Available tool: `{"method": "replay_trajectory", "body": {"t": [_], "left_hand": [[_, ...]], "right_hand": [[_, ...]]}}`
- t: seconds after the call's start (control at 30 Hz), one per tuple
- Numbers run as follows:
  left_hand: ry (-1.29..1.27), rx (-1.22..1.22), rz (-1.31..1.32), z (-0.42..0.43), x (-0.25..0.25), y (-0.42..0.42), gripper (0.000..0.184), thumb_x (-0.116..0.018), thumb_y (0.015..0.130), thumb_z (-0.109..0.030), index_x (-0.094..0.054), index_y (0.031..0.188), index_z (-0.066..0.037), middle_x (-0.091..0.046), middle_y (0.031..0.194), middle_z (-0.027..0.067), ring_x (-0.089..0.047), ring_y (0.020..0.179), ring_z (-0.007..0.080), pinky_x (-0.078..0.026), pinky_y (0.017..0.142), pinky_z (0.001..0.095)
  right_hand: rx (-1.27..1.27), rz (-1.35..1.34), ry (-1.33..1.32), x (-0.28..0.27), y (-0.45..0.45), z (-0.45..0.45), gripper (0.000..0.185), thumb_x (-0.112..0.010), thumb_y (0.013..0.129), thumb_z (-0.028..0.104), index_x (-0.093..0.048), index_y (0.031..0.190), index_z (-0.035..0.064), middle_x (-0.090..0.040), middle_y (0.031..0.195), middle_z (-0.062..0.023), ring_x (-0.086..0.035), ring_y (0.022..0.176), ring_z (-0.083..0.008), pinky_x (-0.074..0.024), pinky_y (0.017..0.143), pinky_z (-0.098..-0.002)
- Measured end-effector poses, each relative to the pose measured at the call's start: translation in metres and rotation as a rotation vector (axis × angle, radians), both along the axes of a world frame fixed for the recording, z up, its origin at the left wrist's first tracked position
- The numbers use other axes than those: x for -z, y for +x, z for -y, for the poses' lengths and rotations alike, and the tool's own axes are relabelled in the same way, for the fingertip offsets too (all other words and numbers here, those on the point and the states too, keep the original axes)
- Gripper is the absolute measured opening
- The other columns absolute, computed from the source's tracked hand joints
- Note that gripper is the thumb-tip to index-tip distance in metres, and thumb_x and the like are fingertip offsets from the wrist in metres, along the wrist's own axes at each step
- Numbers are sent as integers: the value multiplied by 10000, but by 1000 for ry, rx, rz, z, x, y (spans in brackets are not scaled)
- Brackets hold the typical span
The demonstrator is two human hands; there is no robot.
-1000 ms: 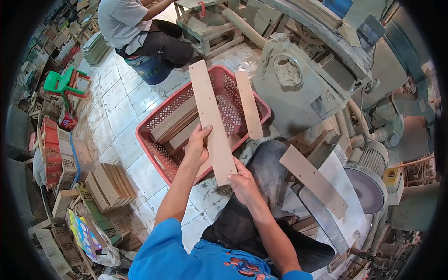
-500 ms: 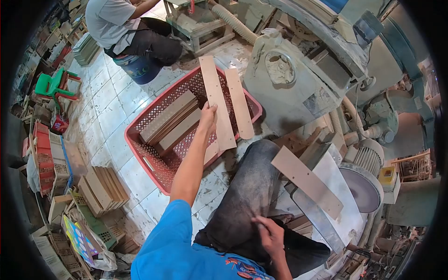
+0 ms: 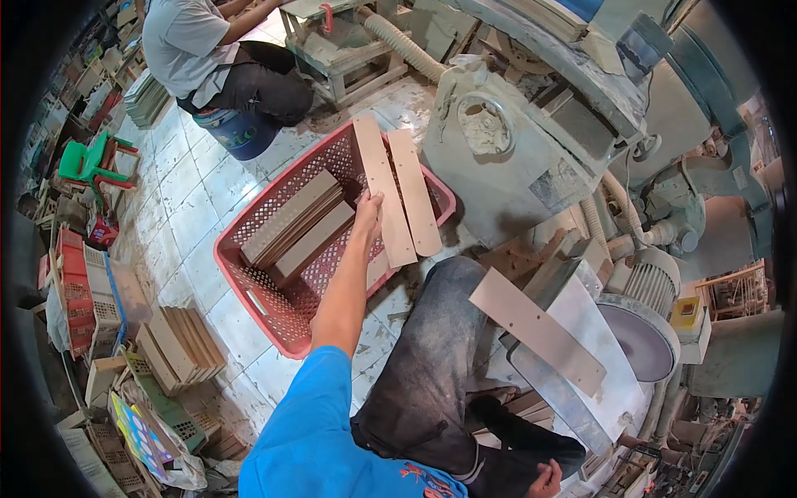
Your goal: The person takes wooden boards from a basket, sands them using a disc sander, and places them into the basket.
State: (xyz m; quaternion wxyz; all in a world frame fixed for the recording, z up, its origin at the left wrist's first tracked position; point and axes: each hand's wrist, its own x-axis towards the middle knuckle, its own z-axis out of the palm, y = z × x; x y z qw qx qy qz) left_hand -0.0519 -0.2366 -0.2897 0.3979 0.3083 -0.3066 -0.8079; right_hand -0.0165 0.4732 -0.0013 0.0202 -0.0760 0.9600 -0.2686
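My left hand (image 3: pixel 369 214) is closed on the edge of a long wooden slat (image 3: pixel 384 178) with small holes. This slat lies across the right side of a red plastic crate (image 3: pixel 230 272), alongside a second slat (image 3: pixel 417 195). Inside the crate, more slats (image 3: pixel 292 217) stand stacked on edge. My right hand (image 3: pixel 545 480) is low at the bottom edge, partly cut off, near my leg; its fingers look loosely curled and apart, with nothing visible in them. Another drilled slat (image 3: pixel 538 334) rests on the metal table of a disc sander (image 3: pixel 638 339), untouched.
A co-worker (image 3: pixel 224 66) sits on a blue bucket (image 3: pixel 241 133) beyond the crate. A dusty machine housing (image 3: pixel 498 158) with a hose stands at the right. Stacked wood pieces (image 3: pixel 178 344) and a green chair (image 3: pixel 87 158) are on the left.
The held slat has come down lower against the crate's rim beside the second slat. My right hand has moved from my thigh down and right to the bottom edge.
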Motion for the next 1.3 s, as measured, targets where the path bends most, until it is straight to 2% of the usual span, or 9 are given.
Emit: {"method": "replay_trajectory", "body": {"t": [0.07,0.13,0.27,0.37,0.47,0.53,1.07,1.13,1.3], "left_hand": [[-10,-6,-18,2,8,-3,376,-454,977,-34,-448,1353,-22,-604,1213,165,-640,1062,295,-550,918,467],[-28,-6,-34,3,9,-3,375,-453,984,-44,-440,1357,-13,-603,1218,171,-636,1079,301,-545,933,470],[6,-3,-24,1,2,-5,368,-456,987,-47,-443,1353,-8,-604,1219,174,-635,1083,302,-540,941,465],[-18,1,-21,4,8,-7,365,-456,986,-45,-451,1350,-7,-605,1223,175,-633,1087,304,-537,944,462],[-22,22,3,6,5,-7,365,-456,985,-43,-458,1348,-3,-604,1229,178,-629,1096,303,-530,952,465],[14,-11,-11,5,5,-7,361,-514,961,-42,-494,1315,28,-632,1209,166,-632,1079,256,-507,940,379],[25,-9,18,6,-4,-11,358,-510,957,-38,-500,1308,26,-636,1185,167,-638,1046,255,-511,934,372],[7,13,57,6,-8,-9,365,-465,984,-61,-468,1342,8,-614,1214,178,-645,1056,291,-538,921,447],[-15,0,52,0,-27,-15,329,-502,963,-47,-518,1284,18,-643,1155,161,-654,997,261,-538,884,395]], "right_hand": [[103,14,46,5,6,-22,254,-560,989,132,-679,1136,-36,-733,974,-172,-702,887,-287,-549,838,-366],[206,-140,110,16,10,-42,277,-560,995,169,-681,1132,-39,-716,1030,-195,-683,950,-312,-534,872,-399],[30,-342,180,57,12,-82,331,-599,985,257,-695,1098,-39,-670,1113,-248,-616,1048,-406,-473,966,-487],[41,-356,321,50,14,-59,370,-604,977,307,-704,1073,-35,-647,1124,-266,-586,1058,-436,-446,983,-523],[48,-327,250,49,11,-56,380,-595,974,323,-709,1054,-31,-631,1123,-267,-562,1068,-445,-425,989,-540],[37,-342,242,54,8,-62,371,-600,970,317,-711,1044,-29,-630,1115,-261,-562,1063,-440,-426,983,-540],[17,-370,239,57,6,-64,361,-613,961,329,-709,1005,-16,-634,1055,-241,-568,1014,-425,-440,937,-539],[28,-383,232,56,7,-60,365,-613,962,332,-707,1000,-18,-635,1048,-242,-570,1009,-426,-442,933,-539],[39,-406,231,53,7,-54,360,-617,962,328,-703,982,-21,-636,1044,-243,-574,994,-427,-448,922,-538]]}}
